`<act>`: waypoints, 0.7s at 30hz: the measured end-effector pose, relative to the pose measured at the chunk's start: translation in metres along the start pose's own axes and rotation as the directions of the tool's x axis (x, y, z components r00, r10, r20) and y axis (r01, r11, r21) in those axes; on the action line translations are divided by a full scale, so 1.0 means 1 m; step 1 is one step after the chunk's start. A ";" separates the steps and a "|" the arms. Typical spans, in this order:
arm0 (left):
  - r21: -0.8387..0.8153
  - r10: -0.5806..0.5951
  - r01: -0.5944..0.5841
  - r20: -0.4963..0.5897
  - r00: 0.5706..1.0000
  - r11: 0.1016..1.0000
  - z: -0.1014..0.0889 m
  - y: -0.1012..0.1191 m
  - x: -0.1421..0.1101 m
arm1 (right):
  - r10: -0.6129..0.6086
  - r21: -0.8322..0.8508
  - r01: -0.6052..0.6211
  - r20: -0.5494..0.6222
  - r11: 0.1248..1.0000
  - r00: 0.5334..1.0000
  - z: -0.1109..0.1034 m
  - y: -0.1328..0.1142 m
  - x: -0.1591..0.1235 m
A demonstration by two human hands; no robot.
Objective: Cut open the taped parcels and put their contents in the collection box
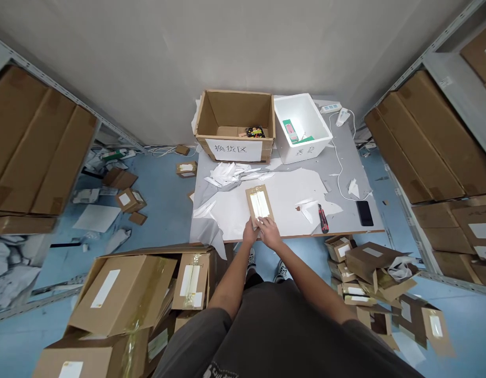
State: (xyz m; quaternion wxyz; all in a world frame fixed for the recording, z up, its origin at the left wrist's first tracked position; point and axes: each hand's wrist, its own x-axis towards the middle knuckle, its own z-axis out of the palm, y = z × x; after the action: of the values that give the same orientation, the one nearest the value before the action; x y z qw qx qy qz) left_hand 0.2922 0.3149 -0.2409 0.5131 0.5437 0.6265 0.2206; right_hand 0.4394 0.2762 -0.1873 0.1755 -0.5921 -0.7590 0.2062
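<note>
A small flat cardboard parcel [259,203] sealed with shiny clear tape lies on the white-covered table [290,191] in front of me. My left hand [250,231] grips its near left corner with curled fingers. My right hand [268,229] presses on its near edge, fingers bent over the tape. A red and black utility knife [323,219] lies to the right of my hands, apart from them. Torn white paper strips [231,172] lie beyond the parcel.
An open brown carton [235,126] with a printed label and a white foam box [302,126] stand at the table's back. A black phone [364,212] and white cable lie right. Cardboard parcels pile on the floor left [125,294] and right [379,273]. Shelves of cartons flank both sides.
</note>
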 end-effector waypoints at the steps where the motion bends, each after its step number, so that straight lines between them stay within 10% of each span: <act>1: 0.052 -0.010 0.011 -0.026 1.000 0.999 -0.002 0.004 -0.002 | 0.009 0.015 -0.008 -0.032 1.000 0.999 -0.002 0.005 0.001; 10: 0.491 0.303 -0.311 0.100 0.948 0.814 -0.003 0.062 -0.016 | 0.277 -0.035 -0.277 -0.030 0.960 0.961 -0.023 0.046 0.007; 16: 0.537 0.245 -0.284 0.144 0.959 0.794 -0.006 0.071 -0.013 | 0.245 -0.048 -0.243 0.036 0.969 0.969 -0.032 0.034 0.008; 21: 0.569 0.231 -0.269 0.141 0.963 0.777 -0.017 0.068 -0.013 | 0.267 -0.058 -0.271 -0.070 0.961 0.961 -0.081 0.053 0.005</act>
State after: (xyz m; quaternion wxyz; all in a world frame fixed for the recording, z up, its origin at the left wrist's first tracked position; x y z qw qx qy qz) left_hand 0.3069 0.3289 -0.1722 0.3073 0.7595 0.5695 0.0668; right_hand 0.5232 0.3012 -0.1455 0.1491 -0.7013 -0.6724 0.1841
